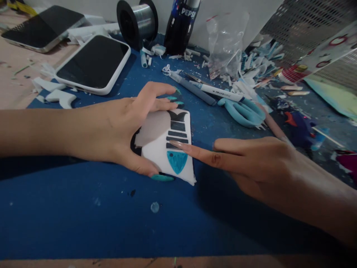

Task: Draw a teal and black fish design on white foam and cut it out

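A flat white piece painted with a fishbone figure lies on the blue mat. The figure has a blue head, several black bars and a black tail. My left hand spans the piece from the left, thumb at its near edge and fingers at its far edge, gripping it; the palm hides its left part. From the right, my right hand stretches its index finger over the black bars, the nail at or just above the surface. That hand's other fingers are folded back, and it holds nothing.
Two phones lie at the back left. Behind are a wire spool, a Pepsi bottle and a clear plastic bag. Pens and blue-handled scissors lie beyond my right hand. White scraps litter the blue mat.
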A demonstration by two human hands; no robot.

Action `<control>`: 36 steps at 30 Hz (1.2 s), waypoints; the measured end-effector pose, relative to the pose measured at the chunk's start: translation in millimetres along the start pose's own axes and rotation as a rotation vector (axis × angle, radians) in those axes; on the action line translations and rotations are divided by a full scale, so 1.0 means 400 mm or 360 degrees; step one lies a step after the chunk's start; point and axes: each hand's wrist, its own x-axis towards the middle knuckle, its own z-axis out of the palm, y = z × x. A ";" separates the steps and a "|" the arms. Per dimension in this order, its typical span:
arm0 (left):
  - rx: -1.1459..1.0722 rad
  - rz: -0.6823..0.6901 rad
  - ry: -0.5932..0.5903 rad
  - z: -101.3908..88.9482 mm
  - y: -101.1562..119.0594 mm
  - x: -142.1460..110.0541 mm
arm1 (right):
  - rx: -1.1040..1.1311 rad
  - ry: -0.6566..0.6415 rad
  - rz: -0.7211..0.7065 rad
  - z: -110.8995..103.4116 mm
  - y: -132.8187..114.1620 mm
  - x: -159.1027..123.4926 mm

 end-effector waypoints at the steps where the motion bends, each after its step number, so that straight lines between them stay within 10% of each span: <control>1: 0.0011 0.0006 -0.0004 -0.003 0.006 -0.001 | -0.0017 -0.0008 0.0003 -0.002 -0.002 0.000; 36: -0.0012 0.0196 -0.0079 -0.014 -0.042 0.002 | -0.0020 0.0015 -0.0050 -0.001 0.020 0.001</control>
